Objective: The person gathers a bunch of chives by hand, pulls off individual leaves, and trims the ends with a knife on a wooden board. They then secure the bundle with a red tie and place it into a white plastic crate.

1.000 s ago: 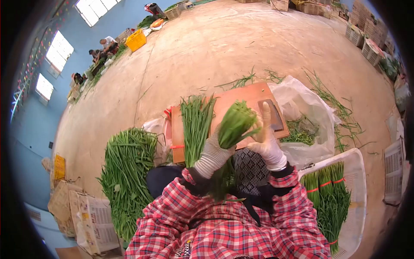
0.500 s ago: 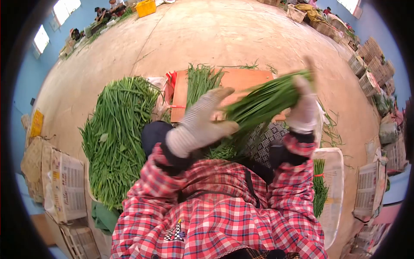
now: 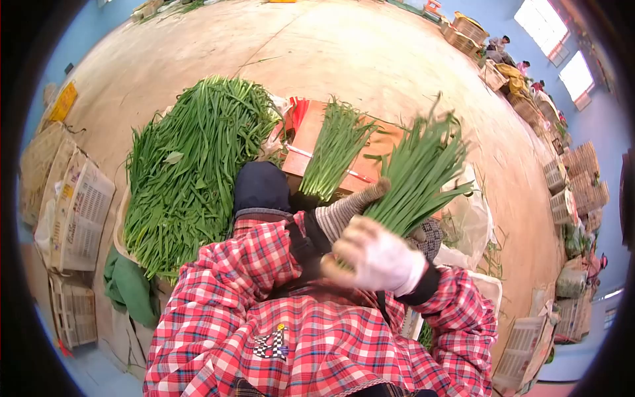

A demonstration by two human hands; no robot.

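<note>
My left hand (image 3: pixel 352 206), in a striped knit glove, is wrapped round a bunch of garlic chives (image 3: pixel 423 175), whose leaf tips point up and away from me. My right hand (image 3: pixel 380 259), in a pale glove, lies across the lower end of this bunch. Its fingers are curled and slightly blurred; what they grip is hidden. Another batch of garlic chives (image 3: pixel 337 149) rests on an orange-brown board (image 3: pixel 377 162) just beyond my hands. To the left, a large heap of garlic chives (image 3: pixel 198 172) fills a shallow pale tray (image 3: pixel 120 228).
Red strips (image 3: pixel 297 116) lie at the board's left edge. A clear plastic sheet (image 3: pixel 466 218) and a white crate (image 3: pixel 488 286) are on my right. Stacked crates (image 3: pixel 83 212) stand at far left, more baskets (image 3: pixel 582 169) along the right wall. Several people sit far off.
The bunch has swung from lying sideways to leaf tips up. My right hand has moved from its right end down to its lower end; my left has closed round it. The view has turned right.
</note>
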